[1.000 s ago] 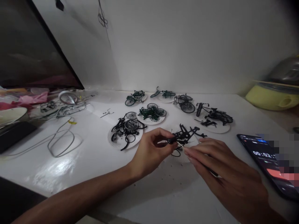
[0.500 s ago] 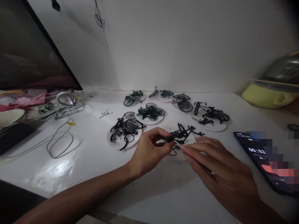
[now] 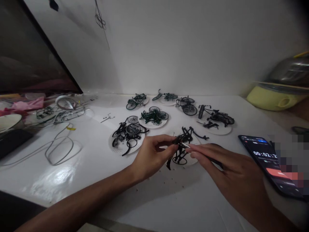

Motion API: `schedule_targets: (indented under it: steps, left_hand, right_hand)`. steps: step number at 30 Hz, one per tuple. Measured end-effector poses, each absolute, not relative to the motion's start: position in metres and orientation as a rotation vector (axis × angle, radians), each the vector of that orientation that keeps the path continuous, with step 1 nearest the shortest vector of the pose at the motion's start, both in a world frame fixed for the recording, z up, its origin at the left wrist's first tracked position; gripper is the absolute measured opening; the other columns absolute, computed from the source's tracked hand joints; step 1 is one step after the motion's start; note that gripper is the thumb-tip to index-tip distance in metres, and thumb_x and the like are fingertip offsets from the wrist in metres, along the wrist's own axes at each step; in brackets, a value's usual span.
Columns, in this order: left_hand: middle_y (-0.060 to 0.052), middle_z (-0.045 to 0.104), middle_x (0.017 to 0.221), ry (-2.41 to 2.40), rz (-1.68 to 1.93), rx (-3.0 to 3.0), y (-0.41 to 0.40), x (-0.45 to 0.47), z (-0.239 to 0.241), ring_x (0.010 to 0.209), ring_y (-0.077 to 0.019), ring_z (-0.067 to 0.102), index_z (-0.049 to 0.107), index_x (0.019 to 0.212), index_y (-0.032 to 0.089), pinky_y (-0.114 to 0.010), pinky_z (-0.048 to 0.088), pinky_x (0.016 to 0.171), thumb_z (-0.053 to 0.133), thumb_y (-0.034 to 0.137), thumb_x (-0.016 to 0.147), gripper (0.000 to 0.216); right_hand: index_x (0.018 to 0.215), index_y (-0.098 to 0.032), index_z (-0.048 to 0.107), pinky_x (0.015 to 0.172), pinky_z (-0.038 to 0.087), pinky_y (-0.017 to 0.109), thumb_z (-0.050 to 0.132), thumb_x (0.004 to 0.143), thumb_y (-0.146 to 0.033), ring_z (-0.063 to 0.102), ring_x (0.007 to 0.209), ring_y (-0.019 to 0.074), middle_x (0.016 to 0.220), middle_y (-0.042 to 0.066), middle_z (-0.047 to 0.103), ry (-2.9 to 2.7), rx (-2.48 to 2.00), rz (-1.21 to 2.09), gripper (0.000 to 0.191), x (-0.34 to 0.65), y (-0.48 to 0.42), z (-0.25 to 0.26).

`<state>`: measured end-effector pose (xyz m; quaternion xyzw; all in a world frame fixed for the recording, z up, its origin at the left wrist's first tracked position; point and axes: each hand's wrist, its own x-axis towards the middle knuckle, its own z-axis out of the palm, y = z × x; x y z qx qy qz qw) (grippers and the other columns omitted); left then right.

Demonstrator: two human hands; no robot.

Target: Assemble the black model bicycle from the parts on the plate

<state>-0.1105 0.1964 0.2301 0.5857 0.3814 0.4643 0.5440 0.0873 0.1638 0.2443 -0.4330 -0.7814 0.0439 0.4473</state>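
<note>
My left hand [image 3: 153, 156] pinches a black model bicycle frame [image 3: 187, 133] between thumb and fingers, over a white paper plate [image 3: 196, 158]. In my right hand [image 3: 229, 172] is a small screwdriver [image 3: 185, 145] with a thin metal shaft and a dark handle. Its tip meets the frame close to my left fingertips; the exact contact spot is too small to make out. Below the frame, a thin black ring [image 3: 180, 161] and a curved black fender [image 3: 168, 163] show near the plate's front rim.
Left of my hands, a plate [image 3: 116, 146] bears black wheels and fenders. Behind are green bicycle parts [image 3: 154, 116] and several model bicycles [image 3: 189, 108]. A phone [image 3: 263, 161] with a running timer lies right; a cable [image 3: 72, 148] and tape roll [image 3: 65, 102] lie left.
My right hand has drawn back slightly and its fingers have shifted on the screwdriver. The frame has turned in my left hand, and the fender and ring below now show. The whole view has shifted a little.
</note>
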Motion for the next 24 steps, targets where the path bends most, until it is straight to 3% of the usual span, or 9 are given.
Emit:
schedule_targets:
  steps: [4, 9, 16, 24]
  left_hand:
    - [-0.009, 0.074, 0.107, 0.918, 1.084, 1.637, 0.1965, -0.1145, 0.2286, 0.097, -0.0209, 0.069, 0.074, 0.109, 0.015, -0.027, 0.059, 0.081, 0.066, 0.027, 0.09, 0.024]
    - [-0.01, 0.072, 0.113, 0.917, 1.015, 1.753, 0.1945, -0.1157, 0.2297, 0.102, -0.0218, 0.068, 0.07, 0.121, 0.015, -0.029, 0.059, 0.084, 0.061, 0.029, 0.094, 0.032]
    - [-0.009, 0.072, 0.114, 0.919, 1.001, 1.738, 0.1948, -0.1163, 0.234, 0.104, -0.0211, 0.067, 0.07, 0.121, 0.017, -0.027, 0.058, 0.084, 0.06, 0.028, 0.095, 0.031]
    - [-0.009, 0.072, 0.115, 0.931, 1.043, 1.731, 0.1947, -0.1138, 0.2302, 0.106, -0.0226, 0.066, 0.072, 0.118, 0.019, -0.028, 0.058, 0.082, 0.06, 0.027, 0.094, 0.028]
  right_hand:
    - [0.099, -0.025, 0.077, 0.072, 0.062, 0.032, 0.068, 0.088, -0.025, 0.076, 0.077, 0.0191, 0.093, 0.002, 0.08, -1.91, -1.149, 0.135, 0.015, 0.0908, 0.1663, 0.2432]
    - [0.092, -0.025, 0.079, 0.055, 0.059, 0.025, 0.066, 0.087, -0.026, 0.07, 0.054, 0.0141, 0.068, -0.003, 0.076, -1.88, -1.241, 0.283, 0.014, 0.091, 0.1654, 0.2476]
    - [0.094, -0.024, 0.079, 0.046, 0.055, 0.019, 0.063, 0.088, -0.024, 0.068, 0.051, 0.0119, 0.068, -0.002, 0.077, -1.794, -1.302, 0.49, 0.017, 0.0902, 0.1648, 0.2496]
    - [0.1, -0.023, 0.077, 0.049, 0.057, 0.022, 0.06, 0.091, -0.024, 0.068, 0.051, 0.0129, 0.069, -0.001, 0.077, -1.784, -1.27, 0.543, 0.019, 0.0883, 0.1666, 0.2449]
